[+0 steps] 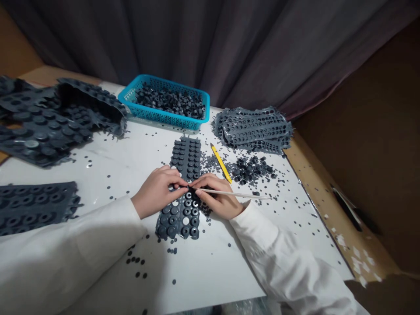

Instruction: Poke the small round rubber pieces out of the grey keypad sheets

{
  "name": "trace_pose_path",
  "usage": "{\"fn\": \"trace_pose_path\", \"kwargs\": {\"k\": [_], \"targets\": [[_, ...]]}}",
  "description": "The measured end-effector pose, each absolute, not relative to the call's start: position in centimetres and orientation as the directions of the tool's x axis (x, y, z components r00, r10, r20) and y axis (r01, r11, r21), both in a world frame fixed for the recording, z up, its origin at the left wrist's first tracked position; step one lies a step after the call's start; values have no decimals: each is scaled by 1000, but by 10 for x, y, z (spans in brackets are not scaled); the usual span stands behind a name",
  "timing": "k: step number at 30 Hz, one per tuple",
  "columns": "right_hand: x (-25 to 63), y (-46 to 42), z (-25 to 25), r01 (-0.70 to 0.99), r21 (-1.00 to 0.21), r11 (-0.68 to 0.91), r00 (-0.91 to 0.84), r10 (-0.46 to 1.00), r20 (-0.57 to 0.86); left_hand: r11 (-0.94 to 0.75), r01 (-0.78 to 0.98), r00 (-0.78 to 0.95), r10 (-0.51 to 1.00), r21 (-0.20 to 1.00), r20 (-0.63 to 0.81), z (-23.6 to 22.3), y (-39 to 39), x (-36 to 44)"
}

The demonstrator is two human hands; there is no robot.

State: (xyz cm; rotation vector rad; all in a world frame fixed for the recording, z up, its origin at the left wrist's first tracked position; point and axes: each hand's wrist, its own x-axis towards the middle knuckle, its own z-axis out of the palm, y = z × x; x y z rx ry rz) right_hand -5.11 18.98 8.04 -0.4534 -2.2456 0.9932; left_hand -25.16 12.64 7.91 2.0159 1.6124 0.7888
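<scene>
A narrow dark grey rubber strip (184, 175) studded with round moulded parts lies lengthwise on the white table (124, 157). My left hand (157, 190) rests on the strip's left side with its fingers pinched together at the strip's middle. My right hand (215, 197) is closed around a thin pale stick (236, 194), whose tip meets the strip beside my left fingertips. Several holes in the strip near my hands show white table through them.
A blue basket (166, 116) of loose rubber rings stands at the back. Punched-out sheets (254, 129) are stacked at right, full sheets (49, 122) at left. A yellow pencil (221, 163) and a heap of loose rings (251, 169) lie right of the strip. Small discs litter the table.
</scene>
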Motion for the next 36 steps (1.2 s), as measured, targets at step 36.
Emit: {"fn": "trace_pose_path", "kwargs": {"k": [36], "targets": [[-51,192,79,89,-737,670,-663,592,458,-261,723,160,964,639,213,81,124,-249]]}}
